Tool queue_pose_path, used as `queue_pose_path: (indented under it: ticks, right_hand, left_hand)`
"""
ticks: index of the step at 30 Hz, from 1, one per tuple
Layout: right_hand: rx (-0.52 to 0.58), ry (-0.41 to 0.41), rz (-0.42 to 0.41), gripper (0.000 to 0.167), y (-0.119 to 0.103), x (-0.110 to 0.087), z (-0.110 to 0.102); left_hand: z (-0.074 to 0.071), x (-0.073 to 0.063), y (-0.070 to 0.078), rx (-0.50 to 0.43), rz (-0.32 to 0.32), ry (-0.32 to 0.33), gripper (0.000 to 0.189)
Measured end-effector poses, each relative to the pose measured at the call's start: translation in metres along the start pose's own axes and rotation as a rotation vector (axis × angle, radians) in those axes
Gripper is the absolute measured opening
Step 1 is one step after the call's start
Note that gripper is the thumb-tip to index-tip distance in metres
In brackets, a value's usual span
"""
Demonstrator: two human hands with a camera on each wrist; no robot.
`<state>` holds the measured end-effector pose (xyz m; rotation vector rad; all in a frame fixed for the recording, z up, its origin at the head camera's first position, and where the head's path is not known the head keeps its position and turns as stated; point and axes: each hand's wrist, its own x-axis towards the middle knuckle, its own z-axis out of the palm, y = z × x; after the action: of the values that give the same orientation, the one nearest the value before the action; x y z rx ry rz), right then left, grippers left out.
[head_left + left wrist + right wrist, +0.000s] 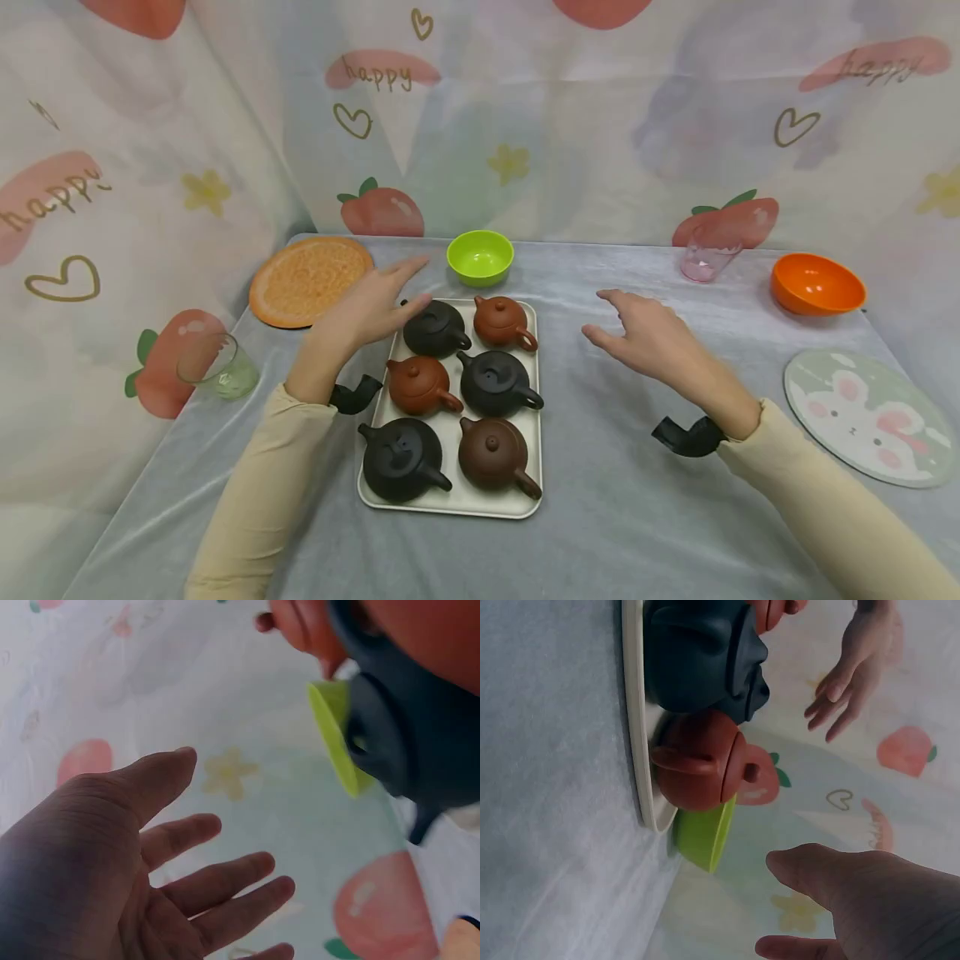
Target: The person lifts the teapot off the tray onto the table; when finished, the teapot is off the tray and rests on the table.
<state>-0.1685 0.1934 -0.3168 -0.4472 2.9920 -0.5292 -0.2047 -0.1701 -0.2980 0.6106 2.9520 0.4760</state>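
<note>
My left hand (369,307) is held above the tray's far left corner with its fingers spread and nothing in them. It overlaps part of a black teapot (436,330) in the head view. My right hand (651,340) hovers over the cloth to the right of the tray, fingers extended and holding nothing. On the cream tray (450,505) stand several teapots in two columns: a reddish-brown teapot (501,322) at the far right, another reddish-brown teapot (420,386) beside a black teapot (498,383), and in front a black teapot (403,458) beside a dark brown teapot (493,457).
A green bowl (481,258) stands behind the tray. To the left are an orange round mat (309,282) and a greenish glass (225,371). On the right are a pink glass (705,257), an orange bowl (817,285) and a rabbit-patterned mat (862,417). A printed curtain (570,150) hangs behind.
</note>
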Motion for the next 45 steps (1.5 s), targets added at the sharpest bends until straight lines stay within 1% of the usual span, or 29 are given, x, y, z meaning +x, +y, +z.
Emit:
queue_pose_path:
  ticks: [2, 4, 6, 11, 14, 17, 23, 26, 28, 30, 33, 36, 40, 45]
  right_hand:
    - [0.002, -0.001, -0.019, 0.061, 0.000, 0.001, 0.003]
    - [0.010, -0.002, -0.038, 0.057, -0.001, 0.001, 0.007]
    - [0.020, -0.006, -0.056, 0.053, -0.003, 0.001, 0.011]
    - [0.045, -0.022, -0.093, 0.047, -0.009, 0.005, 0.020]
    - [0.054, -0.020, -0.112, 0.044, -0.012, 0.008, 0.026]
    - [0.055, -0.003, -0.145, 0.039, -0.015, 0.011, 0.033]
    - [0.037, 0.054, -0.220, 0.028, -0.023, 0.019, 0.050]
    - [0.044, 0.063, -0.253, 0.022, -0.030, 0.024, 0.057]
    - [0.061, 0.063, -0.250, 0.020, -0.034, 0.028, 0.060]
    - [0.085, 0.067, -0.229, 0.018, -0.037, 0.031, 0.063]
    - [0.112, 0.080, -0.190, 0.017, -0.040, 0.036, 0.067]
    - [0.103, 0.113, -0.173, 0.016, -0.041, 0.040, 0.073]
    - [0.092, 0.176, -0.155, 0.015, -0.043, 0.044, 0.081]
    - [0.135, 0.216, -0.146, 0.014, -0.047, 0.046, 0.086]
  left_hand:
    - [0.003, -0.001, -0.009, -0.013, -0.016, 0.000, 0.064]
    - [0.008, -0.003, -0.018, -0.006, -0.033, 0.000, 0.062]
    - [0.013, -0.005, -0.025, -0.003, -0.062, -0.017, 0.061]
    - [0.027, -0.009, -0.043, -0.018, -0.110, -0.040, 0.059]
    - [0.034, -0.011, -0.052, -0.036, -0.118, -0.049, 0.059]
    - [0.041, -0.012, -0.061, -0.068, -0.106, -0.082, 0.059]
    - [0.053, -0.014, -0.072, -0.116, -0.035, -0.164, 0.061]
    - [0.057, -0.016, -0.076, -0.139, -0.037, -0.194, 0.062]
    - [0.059, -0.017, -0.079, -0.159, -0.049, -0.211, 0.063]
    - [0.061, -0.018, -0.080, -0.169, -0.058, -0.225, 0.064]
    - [0.062, -0.018, -0.082, -0.183, -0.054, -0.244, 0.065]
    - [0.063, -0.017, -0.082, -0.182, -0.045, -0.257, 0.065]
    - [0.063, -0.018, -0.085, -0.173, -0.050, -0.255, 0.066]
    - [0.062, -0.021, -0.089, -0.166, -0.056, -0.255, 0.066]
